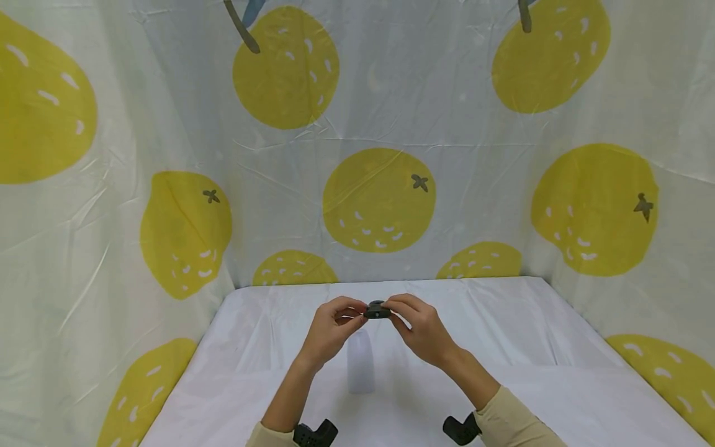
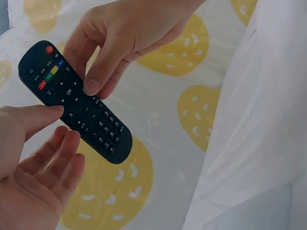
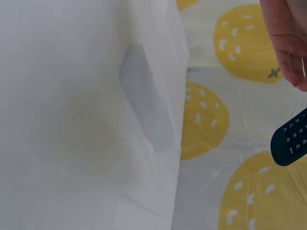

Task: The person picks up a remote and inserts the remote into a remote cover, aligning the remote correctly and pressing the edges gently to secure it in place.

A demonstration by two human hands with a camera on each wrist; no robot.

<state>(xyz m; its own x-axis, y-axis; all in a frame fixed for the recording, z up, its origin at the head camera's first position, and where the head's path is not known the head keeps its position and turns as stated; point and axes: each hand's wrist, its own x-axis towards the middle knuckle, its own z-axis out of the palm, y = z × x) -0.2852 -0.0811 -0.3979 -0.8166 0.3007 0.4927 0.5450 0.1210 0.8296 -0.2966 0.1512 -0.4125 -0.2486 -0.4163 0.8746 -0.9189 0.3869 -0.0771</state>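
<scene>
A slim black remote control point(image 2: 76, 103) with a red power button, coloured keys and a white-printed keypad is held up above the table between both hands. My left hand point(image 1: 329, 329) pinches one side of it, the thumb at its edge and the other fingers loosely bent below. From the opposite side my right hand point(image 1: 421, 329) grips it, with the thumb on the button face and fingers behind. In the right wrist view only its keypad end shows, near the left hand point(image 3: 290, 45). A pale, translucent, remote-shaped piece point(image 1: 360, 366) lies on the table below the hands.
White cloth covers the table point(image 1: 475, 403). A white curtain point(image 1: 391, 130) printed with yellow fruit stands behind it and on both sides. Each wrist wears a black camera, on the left point(image 1: 315, 433) and right point(image 1: 462, 428).
</scene>
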